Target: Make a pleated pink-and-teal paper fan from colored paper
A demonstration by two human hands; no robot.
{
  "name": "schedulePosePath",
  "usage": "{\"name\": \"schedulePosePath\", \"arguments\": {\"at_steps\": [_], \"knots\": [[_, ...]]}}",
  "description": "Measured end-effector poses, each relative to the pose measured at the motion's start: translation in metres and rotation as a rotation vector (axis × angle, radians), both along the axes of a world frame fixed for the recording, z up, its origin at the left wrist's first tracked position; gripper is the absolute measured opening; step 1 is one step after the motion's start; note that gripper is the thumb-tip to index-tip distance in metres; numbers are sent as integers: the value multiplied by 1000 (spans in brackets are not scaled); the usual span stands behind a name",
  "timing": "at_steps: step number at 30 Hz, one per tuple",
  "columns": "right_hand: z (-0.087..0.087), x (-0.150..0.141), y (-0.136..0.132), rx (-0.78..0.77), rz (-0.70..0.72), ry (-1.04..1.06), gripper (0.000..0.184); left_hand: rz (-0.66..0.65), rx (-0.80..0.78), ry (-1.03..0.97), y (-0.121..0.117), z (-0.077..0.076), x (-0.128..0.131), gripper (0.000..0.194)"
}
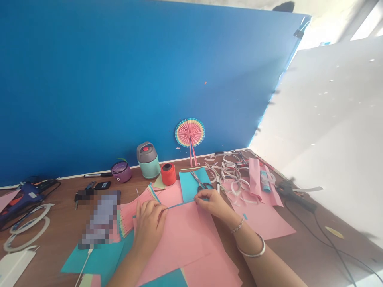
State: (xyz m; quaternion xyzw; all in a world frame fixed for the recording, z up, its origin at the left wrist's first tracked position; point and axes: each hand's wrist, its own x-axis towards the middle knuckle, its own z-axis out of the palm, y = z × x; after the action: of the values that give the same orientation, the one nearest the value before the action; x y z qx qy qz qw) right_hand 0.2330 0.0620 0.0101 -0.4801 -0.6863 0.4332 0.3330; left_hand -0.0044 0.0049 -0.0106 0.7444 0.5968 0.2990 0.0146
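Note:
A large pink paper sheet [182, 235] lies before me, with a narrow blue strip [183, 204] along its far edge. My left hand [149, 221] rests on the sheet's left side, fingers stretched toward that edge. At the far right corner, my right hand [211, 203] pinches the edge between thumb and fingers. Just beyond it, scissors [204, 185] lie on a blue sheet [187, 185]. To the left of my left hand is a pleated pink paper strip [134, 211] with a blue and yellow border. A round pleated paper fan [190, 133] stands against the blue board.
A red thread spool [168, 175], a teal flask [149, 161] and a purple cup [121, 172] stand at the back. Curled white strips [231, 175] and pink scraps crowd the right. A phone [101, 217] with a cable and a glue gun [26, 195] lie left.

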Motion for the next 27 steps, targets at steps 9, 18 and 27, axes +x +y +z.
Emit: {"name": "schedulePosePath", "arguments": {"at_steps": [9,18,27], "knots": [[-6,-4,1,6,-94,0,14,-6,48,20,-3,-1,3,18],[-13,-19,1,-230,-349,201,14,-25,18,6,-5,1,8,22],[-17,-22,-1,-83,-334,46,16,-29,14,4,-5,1,7,22]]}}
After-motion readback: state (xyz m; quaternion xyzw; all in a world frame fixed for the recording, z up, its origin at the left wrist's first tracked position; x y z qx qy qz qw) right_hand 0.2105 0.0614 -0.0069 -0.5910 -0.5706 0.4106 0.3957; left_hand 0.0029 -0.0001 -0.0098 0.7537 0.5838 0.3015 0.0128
